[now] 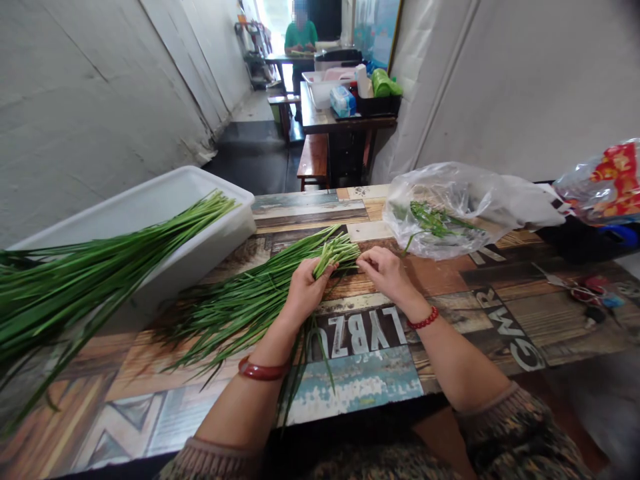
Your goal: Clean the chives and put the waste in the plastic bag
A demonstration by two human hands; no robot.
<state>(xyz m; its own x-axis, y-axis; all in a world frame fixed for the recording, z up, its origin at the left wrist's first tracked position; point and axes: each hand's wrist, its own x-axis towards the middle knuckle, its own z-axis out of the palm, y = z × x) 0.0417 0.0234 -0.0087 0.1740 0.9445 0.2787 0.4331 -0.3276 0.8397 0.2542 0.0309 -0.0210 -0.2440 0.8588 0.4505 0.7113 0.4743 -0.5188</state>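
A bunch of garlic chives (pixel 250 293) lies on the patterned table, its pale stem ends towards the right. My left hand (pixel 306 288) is closed around some of the stems near those ends. At the tips of the stems, my right hand (pixel 385 270) has its thumb and fingers pinched together; whatever is between them is too small to make out. More long chives (pixel 100 267) rest across a white plastic bin (pixel 200 250) on the left, their leaves hanging over its near side.
A clear plastic bag (pixel 450 193) with green scraps (pixel 435 220) sits right of my hands. Scissors (pixel 555 277) and small items lie farther right, near a red-printed package (pixel 617 180). Beyond stand another table (pixel 320 120), a bench (pixel 313 157) and a seated person (pixel 301 37).
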